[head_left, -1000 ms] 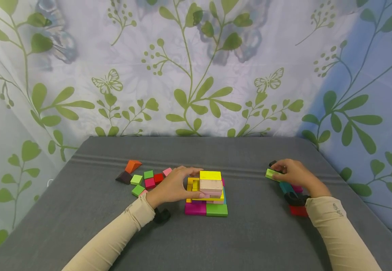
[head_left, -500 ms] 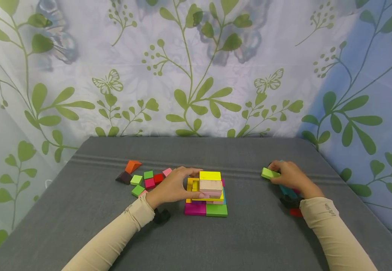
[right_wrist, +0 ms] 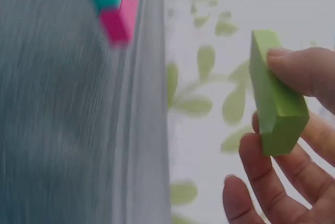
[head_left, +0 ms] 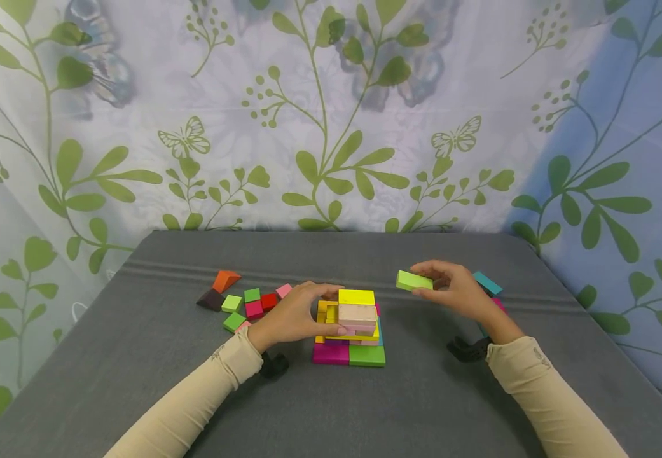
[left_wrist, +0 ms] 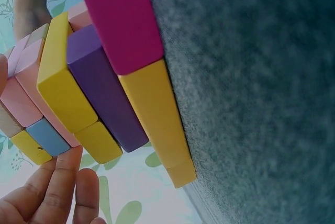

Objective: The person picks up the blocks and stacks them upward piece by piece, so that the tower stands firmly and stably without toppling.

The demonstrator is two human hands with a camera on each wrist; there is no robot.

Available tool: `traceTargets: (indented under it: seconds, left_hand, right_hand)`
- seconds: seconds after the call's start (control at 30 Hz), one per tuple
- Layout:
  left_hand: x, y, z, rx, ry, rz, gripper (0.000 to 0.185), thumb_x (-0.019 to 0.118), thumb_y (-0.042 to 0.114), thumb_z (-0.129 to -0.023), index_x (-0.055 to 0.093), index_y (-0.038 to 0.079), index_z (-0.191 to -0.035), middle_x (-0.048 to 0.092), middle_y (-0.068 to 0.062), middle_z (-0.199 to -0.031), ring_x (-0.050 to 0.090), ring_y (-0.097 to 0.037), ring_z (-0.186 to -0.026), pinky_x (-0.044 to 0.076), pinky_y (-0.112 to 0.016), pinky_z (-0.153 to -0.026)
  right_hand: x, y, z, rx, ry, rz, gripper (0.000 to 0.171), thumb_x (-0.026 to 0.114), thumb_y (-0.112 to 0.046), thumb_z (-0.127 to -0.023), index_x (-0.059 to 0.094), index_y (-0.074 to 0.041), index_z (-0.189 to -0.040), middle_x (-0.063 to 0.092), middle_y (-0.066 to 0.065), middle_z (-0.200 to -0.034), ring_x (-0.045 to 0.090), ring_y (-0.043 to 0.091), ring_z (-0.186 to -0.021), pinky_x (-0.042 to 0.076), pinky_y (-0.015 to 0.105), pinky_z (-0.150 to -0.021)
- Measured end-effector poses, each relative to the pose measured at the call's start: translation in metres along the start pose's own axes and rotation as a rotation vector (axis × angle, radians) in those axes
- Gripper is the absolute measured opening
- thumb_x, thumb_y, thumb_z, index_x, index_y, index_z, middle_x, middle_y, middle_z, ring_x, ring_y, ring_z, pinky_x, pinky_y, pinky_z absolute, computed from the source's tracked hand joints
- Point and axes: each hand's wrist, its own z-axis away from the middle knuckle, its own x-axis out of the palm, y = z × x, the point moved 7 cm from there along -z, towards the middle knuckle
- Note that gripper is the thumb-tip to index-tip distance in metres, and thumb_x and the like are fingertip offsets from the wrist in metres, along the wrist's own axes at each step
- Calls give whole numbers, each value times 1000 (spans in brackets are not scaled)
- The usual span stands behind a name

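A stepped tower of coloured blocks (head_left: 367,355) stands mid-table, with yellow and bare-wood blocks on top. My left hand (head_left: 293,316) holds the tower's upper layers from the left side, thumb at the front and fingers at the back. In the left wrist view its fingertips (left_wrist: 68,164) touch the pink and blue blocks of those layers. To the right of the tower, my right hand (head_left: 456,289) pinches a light green block (head_left: 414,280) above the table. The right wrist view shows the thumb on one face of that green block (right_wrist: 277,93) and fingers on the other side.
Left of the tower lie several loose blocks, among them an orange wedge (head_left: 226,280), a dark wedge (head_left: 210,300) and a red cube (head_left: 268,301). A teal block (head_left: 488,284) lies beyond the right wrist, partly hidden. A patterned curtain (head_left: 331,127) hangs behind the table (head_left: 416,407).
The right hand has carried the light green block left, from the loose blocks on the right toward the tower. The left hand stays at the tower.
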Motion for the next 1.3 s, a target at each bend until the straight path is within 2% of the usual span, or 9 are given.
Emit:
traceTargets:
  seconds: [0.13,0.2,0.3,0.43,0.73,0.9,1.3]
  left_hand:
    - [0,0,0,3,3,7,81,90,36,-89,57,4,-155,69,-11,-139,57,-29,-125,50,-57,-106]
    - [1,0,0,10,6,13,81,90,35,-89,56,3,-155,68,-11,-139,56,-30,-125,50,-58,-106]
    - [1,0,-1,18,6,29,81,90,35,-89,56,3,-155,68,-12,-139,56,-31,-126,51,-60,-105]
    - [1,-1,0,16,6,47,76,89,35,-89,59,4,-152,68,-11,-140,56,-32,-126,50,-59,-106]
    - [2,-3,-1,3,17,25,70,87,37,-91,63,3,-147,69,-10,-140,57,-29,-126,49,-56,-108]
    - [1,-2,-1,-7,13,18,69,86,38,-92,64,3,-146,69,-9,-139,56,-28,-126,49,-55,-109]
    - [0,2,-1,41,23,20,64,86,37,-93,66,2,-143,71,-9,-135,59,-30,-124,49,-57,-108]
  right_hand:
    - [17,-19,-9,-57,-8,-140,29,77,2,-96,73,6,-125,75,14,-112,67,12,-94,58,29,-80]
    - [25,-28,-12,-85,-22,-169,28,78,2,-96,75,5,-123,75,12,-111,67,13,-93,57,30,-80]
    - [36,-39,-18,-107,-49,-161,28,79,0,-96,75,3,-123,76,11,-113,67,15,-95,57,32,-81]
    - [49,-45,-26,-87,-68,-125,30,81,-2,-95,76,1,-124,76,11,-117,66,18,-100,58,34,-84]
    - [68,-56,-33,-96,-125,-119,31,82,-7,-95,77,-2,-124,75,9,-118,66,20,-102,59,43,-87]
    - [74,-59,-36,-89,-133,-116,29,83,-8,-94,78,-3,-123,75,7,-118,66,20,-102,59,42,-87]
    - [77,-60,-38,-105,-146,-138,29,82,-7,-96,76,0,-123,74,11,-117,65,22,-100,59,43,-85]
